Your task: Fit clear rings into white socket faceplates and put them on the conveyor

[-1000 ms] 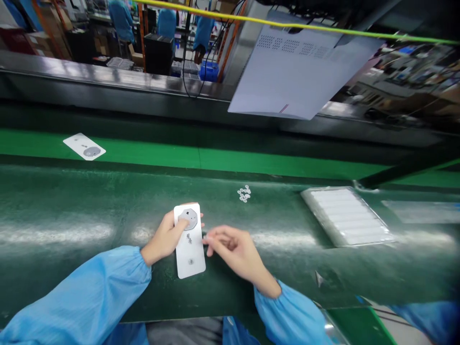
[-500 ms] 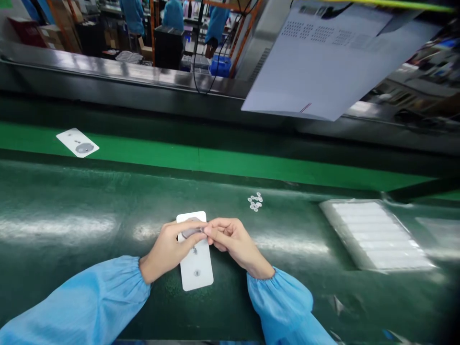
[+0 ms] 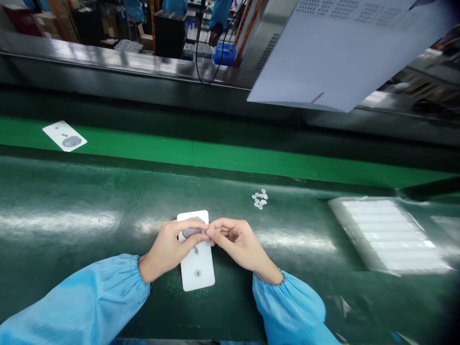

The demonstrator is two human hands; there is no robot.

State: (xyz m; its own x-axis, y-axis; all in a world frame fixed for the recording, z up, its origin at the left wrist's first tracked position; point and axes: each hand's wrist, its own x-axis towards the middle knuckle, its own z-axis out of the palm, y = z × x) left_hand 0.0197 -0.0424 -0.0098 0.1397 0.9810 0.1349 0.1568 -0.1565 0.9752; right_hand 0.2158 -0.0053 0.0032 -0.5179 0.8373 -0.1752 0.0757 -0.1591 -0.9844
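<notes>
A white rounded rectangular panel [image 3: 198, 266] with a grey oval at its far end lies on the dark green bench in front of me. Over that oval, my left hand [image 3: 171, 247] is closed in a pinch, thumb and forefinger meeting at the panel's right edge. The fingertips of my right hand [image 3: 233, 239] are pinched against the left ones. Whatever is between them is too small and covered to make out. Beyond my right hand lies a loose cluster of small clear round pieces [image 3: 260, 199].
Another white panel [image 3: 64, 136] with a grey oval rests on the bright green strip at the far left. To the right is a plastic-wrapped pack of white strips [image 3: 391, 235]. A white paper sheet [image 3: 309, 67] hangs over the metal rail [image 3: 118, 55].
The view has shifted slightly, carrying the background upward. My hands stay pinched together over the panel; the right hand and forearm have moved a little to the right.
</notes>
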